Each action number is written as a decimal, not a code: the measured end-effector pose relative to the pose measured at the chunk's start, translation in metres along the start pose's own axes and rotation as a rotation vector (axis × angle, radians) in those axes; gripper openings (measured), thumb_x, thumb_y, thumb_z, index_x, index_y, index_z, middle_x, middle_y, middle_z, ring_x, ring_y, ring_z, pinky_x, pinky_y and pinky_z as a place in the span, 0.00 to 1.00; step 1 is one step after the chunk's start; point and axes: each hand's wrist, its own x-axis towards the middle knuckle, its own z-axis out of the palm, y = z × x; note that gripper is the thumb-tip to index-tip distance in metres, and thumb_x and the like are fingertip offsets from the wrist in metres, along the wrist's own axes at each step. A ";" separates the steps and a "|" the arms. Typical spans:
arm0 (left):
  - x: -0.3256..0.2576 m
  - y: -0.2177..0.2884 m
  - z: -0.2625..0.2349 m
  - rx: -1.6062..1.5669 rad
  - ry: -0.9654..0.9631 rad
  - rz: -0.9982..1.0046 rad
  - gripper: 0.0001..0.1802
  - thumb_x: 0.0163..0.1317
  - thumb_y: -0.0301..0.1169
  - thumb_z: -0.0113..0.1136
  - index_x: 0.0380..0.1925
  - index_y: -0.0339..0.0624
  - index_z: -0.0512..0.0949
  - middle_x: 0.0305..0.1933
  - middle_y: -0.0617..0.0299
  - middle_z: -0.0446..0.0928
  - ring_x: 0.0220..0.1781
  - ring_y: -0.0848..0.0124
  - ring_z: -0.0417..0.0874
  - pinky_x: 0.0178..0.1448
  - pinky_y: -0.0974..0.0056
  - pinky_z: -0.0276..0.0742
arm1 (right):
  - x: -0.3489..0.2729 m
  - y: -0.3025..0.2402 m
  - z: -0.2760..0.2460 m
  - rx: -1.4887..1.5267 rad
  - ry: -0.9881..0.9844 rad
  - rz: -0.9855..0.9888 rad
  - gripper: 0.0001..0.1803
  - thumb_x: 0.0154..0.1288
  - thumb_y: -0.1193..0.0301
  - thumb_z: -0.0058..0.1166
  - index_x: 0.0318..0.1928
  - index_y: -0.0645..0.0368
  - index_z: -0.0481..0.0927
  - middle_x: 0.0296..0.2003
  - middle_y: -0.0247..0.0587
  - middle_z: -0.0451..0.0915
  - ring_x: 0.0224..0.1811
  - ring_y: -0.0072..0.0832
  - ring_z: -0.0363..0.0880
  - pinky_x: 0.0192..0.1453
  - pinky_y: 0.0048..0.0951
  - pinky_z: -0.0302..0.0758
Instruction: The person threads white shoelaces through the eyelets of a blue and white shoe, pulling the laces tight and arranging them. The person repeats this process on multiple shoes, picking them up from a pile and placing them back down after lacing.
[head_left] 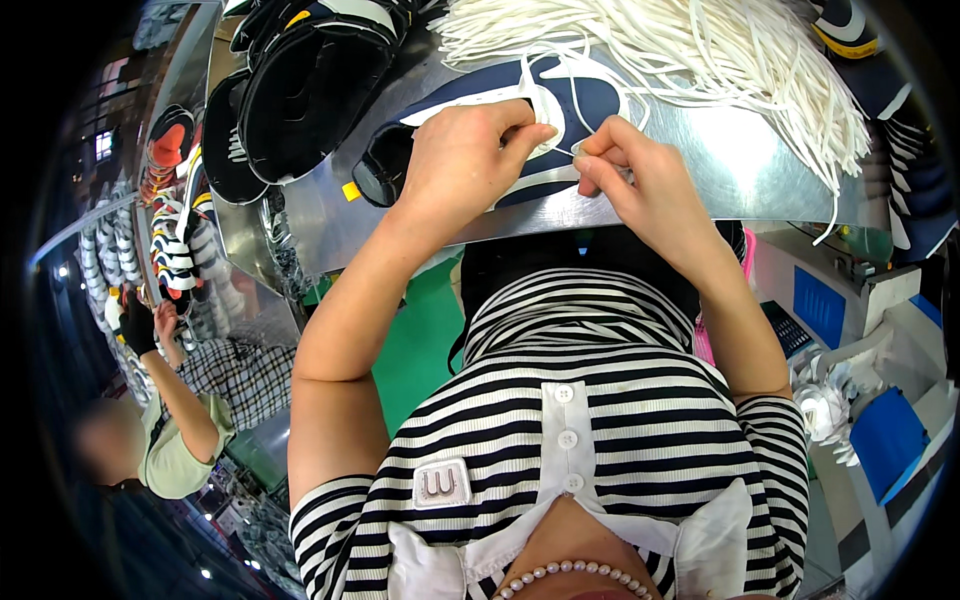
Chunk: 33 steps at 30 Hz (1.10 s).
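A navy and white shoe upper (592, 97) lies on its side on the metal table in front of me, its dark padded collar to the left. My left hand (468, 155) is closed over the middle of it, thumb and forefinger pinching its white eyelet edge. Close by on the right, my right hand (632, 172) is closed in a pinch on a white shoelace, with a thin pale strand stretching toward my left fingertips. Loops of white lace (528, 72) rise above the upper. The exact spot under the left fingers is hidden.
A large heap of white shoelaces (670, 50) covers the far side of the metal table (735, 170). Black-lined shoe uppers (310, 90) are stacked at the far left, more uppers (915, 190) at the right. A co-worker (185, 420) handles shoe parts at the left.
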 end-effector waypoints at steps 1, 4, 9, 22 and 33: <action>-0.001 0.002 -0.002 -0.013 -0.058 -0.061 0.12 0.62 0.40 0.63 0.33 0.42 0.84 0.21 0.55 0.79 0.26 0.55 0.81 0.33 0.56 0.76 | 0.001 0.000 -0.001 -0.053 -0.009 -0.009 0.07 0.67 0.71 0.56 0.38 0.63 0.74 0.24 0.44 0.83 0.27 0.41 0.84 0.33 0.36 0.77; -0.014 -0.014 0.007 -0.210 0.002 0.163 0.13 0.60 0.34 0.68 0.37 0.35 0.82 0.24 0.56 0.76 0.24 0.72 0.75 0.34 0.67 0.73 | 0.003 -0.008 -0.001 -0.265 -0.025 -0.050 0.07 0.64 0.73 0.56 0.37 0.63 0.73 0.23 0.46 0.81 0.25 0.44 0.83 0.32 0.39 0.77; -0.023 0.007 0.013 0.040 0.050 0.297 0.13 0.56 0.24 0.63 0.43 0.37 0.80 0.35 0.52 0.81 0.35 0.53 0.83 0.39 0.57 0.77 | 0.006 -0.015 0.029 -0.633 0.079 -0.062 0.11 0.54 0.78 0.56 0.36 0.66 0.69 0.23 0.50 0.80 0.29 0.47 0.83 0.31 0.42 0.78; -0.067 -0.026 0.004 0.274 0.372 0.855 0.13 0.49 0.29 0.64 0.37 0.44 0.82 0.27 0.67 0.73 0.29 0.71 0.79 0.32 0.66 0.76 | 0.007 -0.021 -0.068 0.333 0.179 0.075 0.16 0.69 0.65 0.57 0.50 0.63 0.81 0.40 0.35 0.83 0.35 0.14 0.74 0.38 0.15 0.67; -0.049 -0.049 -0.014 -0.338 -0.147 0.100 0.21 0.69 0.45 0.55 0.46 0.37 0.82 0.40 0.53 0.83 0.43 0.55 0.84 0.51 0.58 0.77 | 0.015 -0.021 -0.009 0.207 0.236 0.071 0.29 0.54 0.72 0.73 0.55 0.66 0.75 0.45 0.41 0.81 0.44 0.22 0.78 0.50 0.22 0.75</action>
